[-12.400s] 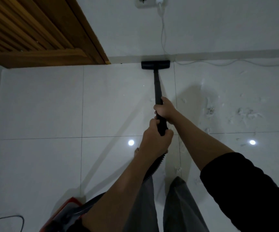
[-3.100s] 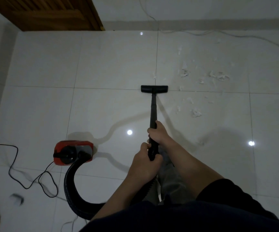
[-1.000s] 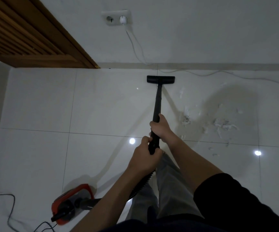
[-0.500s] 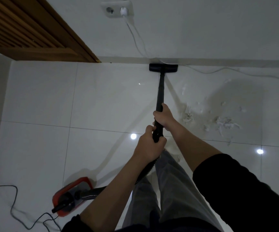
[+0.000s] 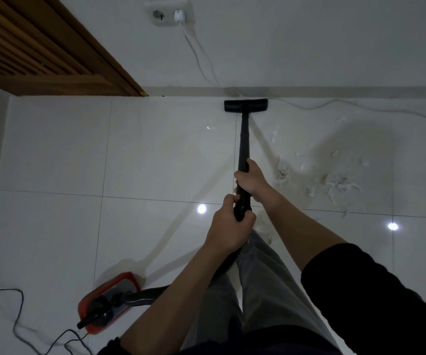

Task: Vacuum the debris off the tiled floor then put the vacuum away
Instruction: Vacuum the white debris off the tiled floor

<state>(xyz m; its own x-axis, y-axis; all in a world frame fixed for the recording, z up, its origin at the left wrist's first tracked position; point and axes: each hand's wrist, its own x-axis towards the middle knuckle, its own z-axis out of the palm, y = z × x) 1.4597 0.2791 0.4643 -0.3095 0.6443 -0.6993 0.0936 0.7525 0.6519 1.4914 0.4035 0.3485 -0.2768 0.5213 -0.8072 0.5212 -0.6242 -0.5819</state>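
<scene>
Both hands clenched on the black wand point(image 5: 243, 149), right hand point(image 5: 251, 181) ahead of left hand point(image 5: 228, 230), floor nozzle point(image 5: 245, 105) just short of the baseboard, paper debris point(image 5: 334, 184) right of it, red canister point(image 5: 109, 301) behind-left.

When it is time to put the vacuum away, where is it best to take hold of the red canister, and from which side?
Probably by the dark handle on top of the red vacuum canister, reaching down from above. The canister sits flat on the tiled floor with its top facing up. The hose leaves on its right, so come from the left, minding the black cord.
</scene>
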